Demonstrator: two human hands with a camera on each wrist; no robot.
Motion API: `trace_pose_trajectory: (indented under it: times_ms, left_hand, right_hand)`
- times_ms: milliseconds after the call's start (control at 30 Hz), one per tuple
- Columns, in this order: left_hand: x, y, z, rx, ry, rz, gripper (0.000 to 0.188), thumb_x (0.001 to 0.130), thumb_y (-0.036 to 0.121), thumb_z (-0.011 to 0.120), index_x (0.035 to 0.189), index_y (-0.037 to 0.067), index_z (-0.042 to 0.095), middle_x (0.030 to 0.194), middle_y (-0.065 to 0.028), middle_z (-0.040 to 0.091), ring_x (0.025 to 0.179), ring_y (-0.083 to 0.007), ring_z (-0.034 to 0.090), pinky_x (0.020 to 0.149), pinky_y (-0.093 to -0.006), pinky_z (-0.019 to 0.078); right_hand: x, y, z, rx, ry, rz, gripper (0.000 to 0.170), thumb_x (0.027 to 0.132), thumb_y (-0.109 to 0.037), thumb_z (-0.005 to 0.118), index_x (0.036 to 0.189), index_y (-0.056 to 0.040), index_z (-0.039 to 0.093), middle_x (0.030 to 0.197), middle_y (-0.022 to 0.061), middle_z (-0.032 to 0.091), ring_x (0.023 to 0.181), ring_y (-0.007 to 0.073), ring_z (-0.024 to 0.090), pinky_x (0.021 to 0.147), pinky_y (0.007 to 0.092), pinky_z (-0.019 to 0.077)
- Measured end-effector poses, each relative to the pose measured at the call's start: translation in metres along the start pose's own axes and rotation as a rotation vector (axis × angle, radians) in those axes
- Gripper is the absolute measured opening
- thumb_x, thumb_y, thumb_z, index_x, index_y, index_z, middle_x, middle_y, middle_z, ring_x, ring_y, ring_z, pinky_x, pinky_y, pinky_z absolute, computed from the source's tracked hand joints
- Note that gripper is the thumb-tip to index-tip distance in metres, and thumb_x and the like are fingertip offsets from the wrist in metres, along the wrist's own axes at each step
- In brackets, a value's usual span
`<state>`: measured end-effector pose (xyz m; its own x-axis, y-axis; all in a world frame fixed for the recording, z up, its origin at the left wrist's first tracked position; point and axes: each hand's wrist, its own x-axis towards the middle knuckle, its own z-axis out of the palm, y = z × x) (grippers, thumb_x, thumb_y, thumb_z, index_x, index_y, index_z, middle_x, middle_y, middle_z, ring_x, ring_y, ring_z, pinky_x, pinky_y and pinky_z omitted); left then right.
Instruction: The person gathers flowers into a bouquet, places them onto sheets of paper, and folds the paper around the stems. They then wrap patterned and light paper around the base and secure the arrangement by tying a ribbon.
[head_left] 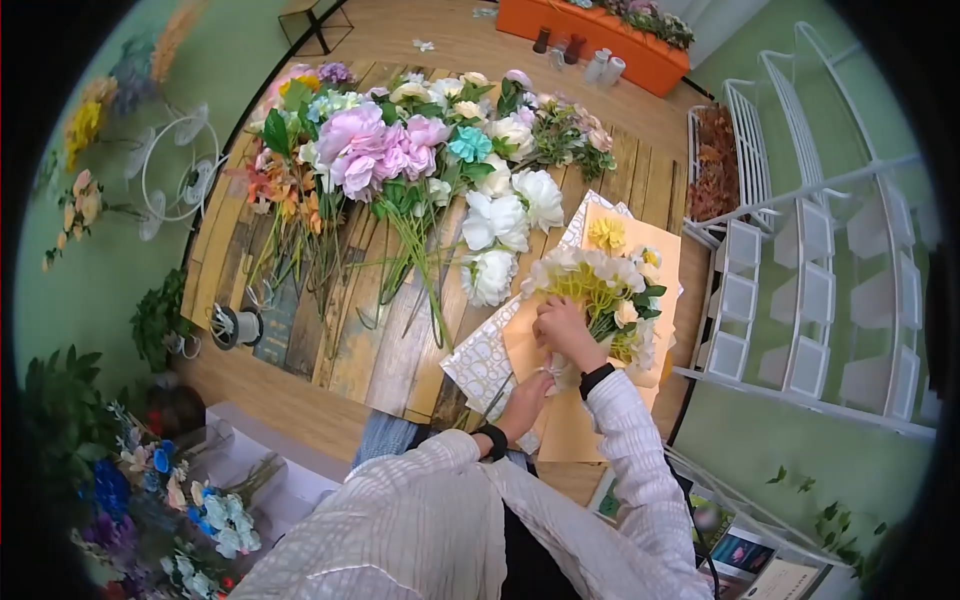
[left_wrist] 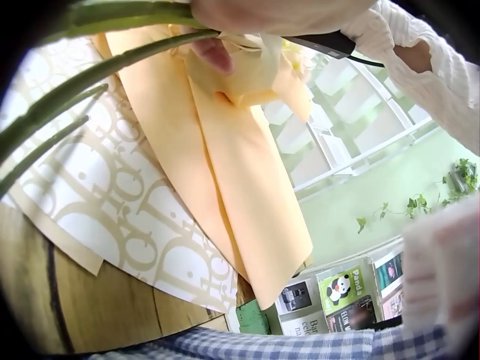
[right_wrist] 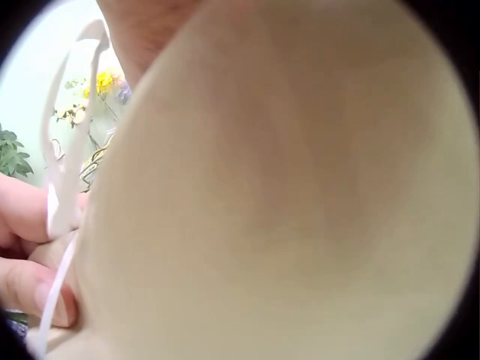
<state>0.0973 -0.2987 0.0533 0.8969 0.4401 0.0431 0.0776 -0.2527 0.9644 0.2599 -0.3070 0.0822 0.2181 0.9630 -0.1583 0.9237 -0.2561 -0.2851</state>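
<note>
A bouquet (head_left: 628,292) of white, cream and yellow flowers lies on peach wrapping paper (head_left: 570,432) at the table's right. My left hand (head_left: 526,406) grips it low at the stems; in the left wrist view green stems (left_wrist: 97,79) stick out past that hand. Just above, my right hand (head_left: 568,330) lies against the bouquet under the white blooms, fingers bent. A white ribbon (right_wrist: 66,187) loops up from the left fingertips (right_wrist: 45,296) in the right wrist view, passing close beside the right hand. Pale wrapping hides most of that view; I cannot tell what the right fingers hold.
White paper with beige lettering (left_wrist: 120,187) lies under the peach sheets. Loose flowers (head_left: 370,150) in pink, white and orange cover the table's far side, stems towards me. A spool (head_left: 236,327) stands at the left corner, a white rack (head_left: 800,260) to the right.
</note>
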Motion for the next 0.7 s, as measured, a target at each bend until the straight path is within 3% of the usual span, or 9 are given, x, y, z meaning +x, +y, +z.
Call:
trace_pose_trajectory:
  times_ms: [67,167,300,433,467,533,600,633,700]
  left_hand:
    - [0.002,0.008,-0.001,-0.036,0.004,-0.062,0.028,0.081,0.008,0.046,0.108,0.003,0.046,0.071,-0.0209,0.051,0.065,-0.0358,0.051,0.054,-0.0365,0.0403]
    - [0.002,0.003,0.001,-0.057,-0.007,-0.138,0.035,0.081,0.009,0.046,0.115,0.005,0.042,0.071,-0.0206,0.052,0.063,-0.0330,0.053,0.054,-0.0343,0.0414]
    - [0.008,0.014,-0.006,-0.197,-0.048,-0.360,0.038,0.081,0.007,0.046,0.118,0.005,0.040,0.073,-0.0183,0.056,0.061,-0.0249,0.057,0.052,-0.0298,0.0454]
    - [0.016,0.017,-0.010,-0.203,-0.063,-0.382,0.036,0.081,0.007,0.045,0.117,0.005,0.042,0.073,-0.0165,0.057,0.058,-0.0184,0.057,0.051,-0.0274,0.0464]
    - [0.017,0.015,-0.009,-0.256,-0.029,-0.392,0.032,0.082,0.010,0.046,0.113,0.004,0.045,0.069,-0.0106,0.056,0.056,-0.0133,0.055,0.049,-0.0249,0.0453]
    - [0.018,0.005,-0.007,-0.296,-0.004,-0.400,0.030,0.082,0.013,0.047,0.110,0.002,0.049,0.064,-0.0047,0.055,0.054,-0.0081,0.053,0.047,-0.0223,0.0443]
    - [0.018,-0.007,-0.006,-0.208,-0.053,-0.345,0.022,0.082,0.013,0.047,0.097,-0.001,0.054,0.063,-0.0007,0.054,0.052,-0.0058,0.050,0.045,-0.0201,0.0415]
    - [0.017,-0.007,-0.006,-0.196,-0.070,-0.344,0.022,0.082,0.013,0.047,0.097,-0.001,0.054,0.063,-0.0007,0.054,0.052,-0.0058,0.050,0.045,-0.0201,0.0415]
    - [0.022,0.013,-0.014,-0.317,-0.098,-0.464,0.016,0.082,0.012,0.047,0.086,-0.001,0.056,0.062,-0.0011,0.054,0.050,-0.0049,0.049,0.043,-0.0182,0.0380]
  right_hand:
    - [0.004,-0.004,0.000,-0.016,-0.068,-0.008,0.008,0.052,-0.015,0.065,0.058,-0.0131,0.060,0.072,0.0006,0.054,0.082,0.0184,0.047,0.069,0.0294,0.0337]
    - [0.003,-0.017,-0.021,-0.011,0.221,-0.049,0.019,0.057,-0.014,0.065,0.076,-0.0122,0.062,0.078,0.0027,0.055,0.088,0.0202,0.046,0.074,0.0309,0.0346]
    - [-0.047,-0.045,-0.076,0.310,0.735,0.328,0.027,0.068,-0.010,0.062,0.095,-0.0086,0.058,0.080,0.0049,0.056,0.079,0.0202,0.049,0.072,0.0318,0.0386]
    - [-0.128,-0.042,0.006,1.227,1.114,0.923,0.014,0.081,-0.009,0.047,0.085,0.0000,0.056,0.081,0.0091,0.057,0.068,0.0140,0.053,0.063,0.0223,0.0426]
    - [-0.140,-0.042,0.036,1.230,1.125,0.926,0.014,0.081,-0.009,0.047,0.085,0.0000,0.056,0.081,0.0091,0.057,0.068,0.0140,0.053,0.063,0.0223,0.0426]
    - [-0.153,-0.043,0.084,2.102,0.895,1.123,0.015,0.082,-0.013,0.046,0.087,-0.0013,0.054,0.077,0.0082,0.057,0.063,0.0132,0.052,0.059,0.0217,0.0416]
    - [-0.127,-0.056,0.099,2.238,0.613,1.206,0.020,0.082,-0.016,0.044,0.094,-0.0023,0.052,0.081,0.0056,0.054,0.061,0.0120,0.048,0.056,0.0210,0.0395]
    - [-0.116,-0.059,0.110,2.254,0.629,1.208,0.020,0.082,-0.016,0.044,0.094,-0.0023,0.052,0.081,0.0056,0.054,0.061,0.0120,0.048,0.056,0.0210,0.0395]
    - [-0.098,-0.060,0.129,2.737,0.574,0.427,0.024,0.084,-0.018,0.041,0.102,-0.0033,0.048,0.088,0.0049,0.053,0.062,0.0108,0.046,0.057,0.0203,0.0394]
